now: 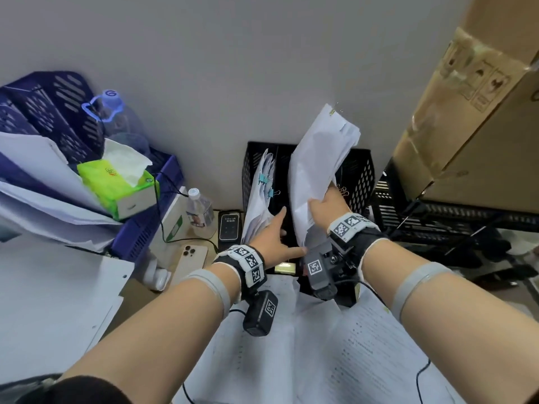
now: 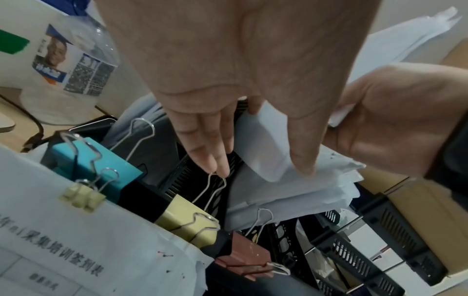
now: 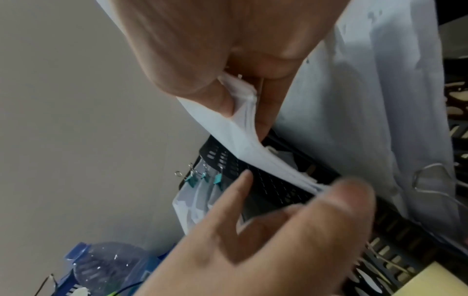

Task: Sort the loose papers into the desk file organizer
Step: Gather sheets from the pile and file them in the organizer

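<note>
So the right hand is pinching a thick sheaf of white papers near its bottom edge, thumb on one face and fingers behind, and the sheaf stands tall and tilted over the middle slot of the black mesh file organizer, lower end apparently just entering it. The left hand holds nothing, fingers straight and reaching into the gap between that sheaf and the clipped bundles already standing in the left slot. My worry: the grip sits low, so the top of the sheaf can flop or fan out, and loose sheets could slide off behind the organizer. The binder clips sticking up nearby look like prime snag points too. Also a water bottle stands just left, easy to knock with an elbow.
</note>
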Demonstrator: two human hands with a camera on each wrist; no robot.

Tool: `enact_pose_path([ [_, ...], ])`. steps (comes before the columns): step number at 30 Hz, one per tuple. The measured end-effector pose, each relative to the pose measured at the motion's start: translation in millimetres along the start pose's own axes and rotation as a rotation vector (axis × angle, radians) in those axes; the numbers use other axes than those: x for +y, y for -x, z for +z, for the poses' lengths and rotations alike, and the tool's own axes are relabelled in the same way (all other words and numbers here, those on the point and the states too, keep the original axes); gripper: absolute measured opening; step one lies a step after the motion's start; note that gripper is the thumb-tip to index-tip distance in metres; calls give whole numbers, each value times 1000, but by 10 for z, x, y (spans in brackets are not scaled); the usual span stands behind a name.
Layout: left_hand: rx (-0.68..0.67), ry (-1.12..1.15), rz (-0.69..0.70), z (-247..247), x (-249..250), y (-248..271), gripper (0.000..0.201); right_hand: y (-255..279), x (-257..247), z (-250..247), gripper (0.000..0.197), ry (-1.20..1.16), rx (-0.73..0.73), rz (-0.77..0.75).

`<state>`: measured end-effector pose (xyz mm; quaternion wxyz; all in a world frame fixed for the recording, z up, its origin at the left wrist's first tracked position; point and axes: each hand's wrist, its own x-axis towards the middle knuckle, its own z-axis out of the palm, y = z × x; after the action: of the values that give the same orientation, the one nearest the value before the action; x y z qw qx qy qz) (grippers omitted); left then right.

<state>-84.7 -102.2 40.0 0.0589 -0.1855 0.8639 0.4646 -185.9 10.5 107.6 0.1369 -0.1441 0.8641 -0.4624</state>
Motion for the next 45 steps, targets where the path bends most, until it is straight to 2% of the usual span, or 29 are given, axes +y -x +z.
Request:
enact_pose_path([
  [3,95,-82,29,59,44,-140,123,-28,46,117,43,30,-1,17],
  [7,163,-176,-1,90,37,-309,104,-52,62,163,30,18,-14,16],
  [9,174,-274,-28,71,19,-346,99,-65,-14,85,31,-21,29,27],
  [12,153,-310,-63,65,-40,-368,88,-78,-83,19,21,-118,114,36],
  [13,144,-309,-61,74,-58,-364,83,-72,-91,30,26,-115,115,41],
  [16,117,-261,-41,86,-89,-341,64,-31,-39,104,29,-31,-45,135],
  [18,119,-240,-54,81,-82,-308,59,10,61,141,31,13,-165,236],
  [20,118,-217,-55,72,-80,-261,57,36,191,189,25,-26,-220,347],
  [23,82,-183,-36,64,-98,-173,61,72,275,221,16,-92,-203,365],
  [26,89,-165,-33,95,-164,-130,65,192,276,209,27,-73,-253,380],
  [27,91,-147,-40,111,-183,-107,62,257,284,213,31,-61,-274,441],
  [29,94,-116,-54,144,-204,-50,48,373,346,192,28,-142,-308,567],
  [32,103,-83,-21,210,-180,60,12,557,456,142,24,-125,-372,632],
  [35,94,-66,38,360,-114,223,22,784,590,97,27,-180,-327,658],
  [38,-8,53,62,629,-67,407,29,1046,897,41,22,-210,-259,675],
  [41,-240,191,-20,990,-46,554,29,1404,1342,-68,16,-209,-182,739],
  [43,-357,127,-54,1248,-80,584,20,1650,1748,-166,11,-165,-110,793],
  [44,-391,59,-59,1369,-110,580,12,1760,1941,-235,12,-78,-86,811],
  [45,-418,-26,-60,1483,-135,575,9,1880,2140,-302,22,31,-84,846],
])
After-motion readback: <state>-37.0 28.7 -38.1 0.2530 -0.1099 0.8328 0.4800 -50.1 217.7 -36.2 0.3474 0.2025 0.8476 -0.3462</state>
